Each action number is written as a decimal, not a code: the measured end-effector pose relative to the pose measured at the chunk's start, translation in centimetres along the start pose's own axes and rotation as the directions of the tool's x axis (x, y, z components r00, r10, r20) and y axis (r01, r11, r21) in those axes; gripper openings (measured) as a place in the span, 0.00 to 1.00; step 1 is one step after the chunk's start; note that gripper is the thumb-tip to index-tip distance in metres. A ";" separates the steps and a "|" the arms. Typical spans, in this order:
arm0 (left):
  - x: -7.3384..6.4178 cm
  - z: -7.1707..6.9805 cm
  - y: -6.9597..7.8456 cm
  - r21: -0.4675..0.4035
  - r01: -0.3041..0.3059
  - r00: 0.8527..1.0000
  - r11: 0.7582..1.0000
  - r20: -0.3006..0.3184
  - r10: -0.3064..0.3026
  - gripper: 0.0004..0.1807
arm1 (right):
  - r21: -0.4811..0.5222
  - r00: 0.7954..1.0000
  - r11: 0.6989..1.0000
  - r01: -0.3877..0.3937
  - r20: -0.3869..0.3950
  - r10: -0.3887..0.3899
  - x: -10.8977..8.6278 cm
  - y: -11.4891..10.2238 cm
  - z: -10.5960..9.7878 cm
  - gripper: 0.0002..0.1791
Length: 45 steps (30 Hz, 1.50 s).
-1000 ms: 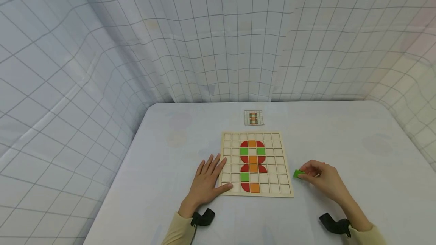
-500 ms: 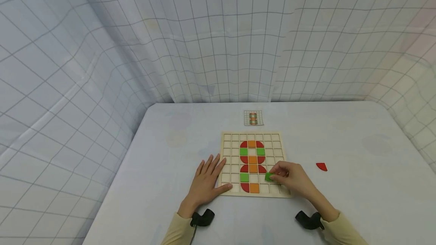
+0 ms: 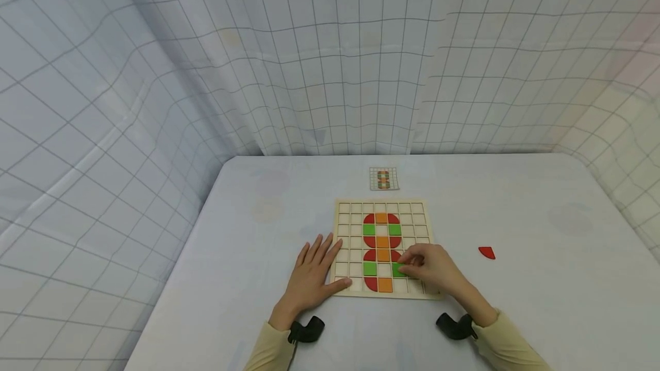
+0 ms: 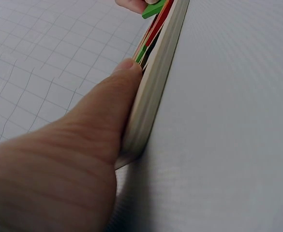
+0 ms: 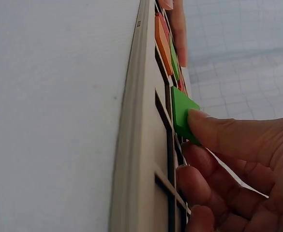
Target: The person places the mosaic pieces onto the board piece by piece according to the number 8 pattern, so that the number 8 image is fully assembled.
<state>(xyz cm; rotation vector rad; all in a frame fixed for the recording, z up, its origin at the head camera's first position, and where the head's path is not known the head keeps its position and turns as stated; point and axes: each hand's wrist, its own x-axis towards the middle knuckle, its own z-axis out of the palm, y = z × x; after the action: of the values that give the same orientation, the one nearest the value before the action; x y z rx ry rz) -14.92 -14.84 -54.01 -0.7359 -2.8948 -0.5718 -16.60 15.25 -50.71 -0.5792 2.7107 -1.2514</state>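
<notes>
A wooden grid board (image 3: 423, 256) bears red quarter-round, orange square and green square tiles set in its cells. My right hand (image 3: 430, 268) pinches a green square tile (image 5: 182, 111) between thumb and fingers, at the cell below a red quarter-round on the pattern's right side. In the right wrist view that tile still stands tilted against the board's cell edges. My left hand (image 3: 308, 282) lies with fingers spread along the board's left edge. Its thumb (image 4: 126, 67) rests on the board's near left corner.
One loose red quarter-round tile (image 3: 487, 252) lies on the white table to the right of the board. Behind the board is a small pattern card (image 3: 384, 178) showing a similar figure. A grid-lined white curtain (image 3: 330, 73) hangs around the table.
My right hand has carried the green tile leftward from the table right of the board to a cell in the pattern. The loose red tile came into full view. My left hand stayed put.
</notes>
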 end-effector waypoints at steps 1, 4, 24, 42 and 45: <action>0.0 0.0 0.0 0.002 0.001 1.000 1.000 0.002 -0.001 0.46 | 0.002 1.000 1.000 0.001 -0.006 -0.001 0.0 0.0 0.0 0.04; 0.0 0.0 -0.1 0.005 0.001 1.000 1.000 0.003 -0.001 0.46 | -0.008 1.000 1.000 0.005 -0.027 -0.005 0.0 0.0 0.2 0.05; 0.1 0.0 0.0 0.000 -0.027 0.999 1.000 -0.033 0.027 0.46 | -0.171 0.931 0.985 -0.037 -0.363 -0.029 -3.5 3.4 -4.5 0.04; 0.1 0.0 -0.1 0.011 -0.029 0.999 1.000 -0.028 0.029 0.45 | -0.265 0.915 0.941 -0.212 -0.392 0.096 -6.1 6.6 -8.1 0.12; 0.1 0.0 0.0 0.012 -0.026 0.999 1.000 -0.024 0.026 0.45 | -0.257 0.917 0.943 -0.210 -0.387 0.099 -6.1 6.5 -8.2 0.08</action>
<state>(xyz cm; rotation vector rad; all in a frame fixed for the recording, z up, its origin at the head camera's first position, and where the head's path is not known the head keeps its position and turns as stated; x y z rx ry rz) -15.05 -14.80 -53.97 -0.7584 -2.8592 -0.5566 -14.93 27.23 -50.63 -0.1475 3.2118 -1.0090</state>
